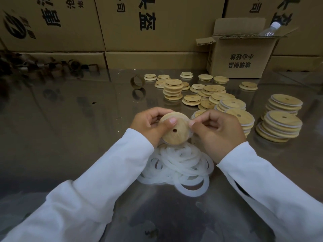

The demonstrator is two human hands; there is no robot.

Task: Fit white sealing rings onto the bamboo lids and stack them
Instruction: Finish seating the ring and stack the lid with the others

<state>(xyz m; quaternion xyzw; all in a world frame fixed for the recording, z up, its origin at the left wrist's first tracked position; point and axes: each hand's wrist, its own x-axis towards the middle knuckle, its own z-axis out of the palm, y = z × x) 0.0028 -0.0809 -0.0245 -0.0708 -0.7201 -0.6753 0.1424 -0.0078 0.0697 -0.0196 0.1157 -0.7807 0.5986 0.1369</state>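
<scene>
We hold a round bamboo lid with a small centre hole (174,131) just above the glossy grey surface (70,123). Our left hand (148,125) has its grip closed round the lid's left edge, thumb pressed flat on the wooden face. Our right hand (217,131) pinches a white sealing ring (187,137) between thumb and forefinger at the lid's right rim. The ring shows as a thin pale band along the lid's lower edge. Directly beneath us lies a loose heap of white translucent rings (180,165) on the surface. To the right stand stacks of lids already ringed (283,126). Farther back lie bare bamboo lids (173,89), some stacked, some single. An open cardboard box (241,58) stands behind them, against a wall of large cartons (157,32).
</scene>
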